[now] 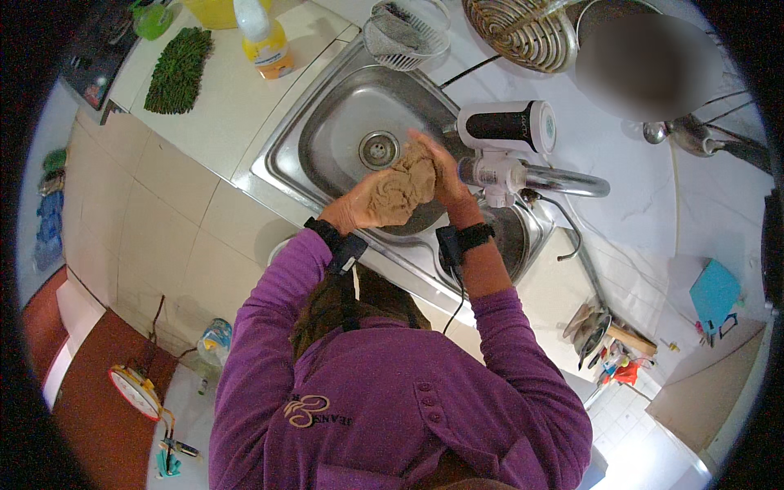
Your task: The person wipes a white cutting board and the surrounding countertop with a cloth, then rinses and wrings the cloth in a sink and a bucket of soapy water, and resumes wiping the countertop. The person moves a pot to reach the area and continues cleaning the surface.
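A crumpled brown cloth (401, 193) is bunched between my two hands above the stainless-steel sink basin (334, 116). My left hand (354, 205) supports it from the lower left, with the fingers mostly hidden beneath it. My right hand (450, 180) presses against its right side, fingers pointing towards the back of the sink. Just left of the cloth's upper end the drain (378, 150) shows. Close beside my right hand is a white faucet unit (505, 127) with a black panel, joined to a curved chrome pipe (566, 181).
A second, smaller basin (508, 239) lies right of my right forearm. A white strainer basket (407, 37) stands at the sink's back corner. On the left counter are a green microfibre duster (177, 70) and a spray bottle (264, 46). A thin metal spout (572, 229) curves near the smaller basin.
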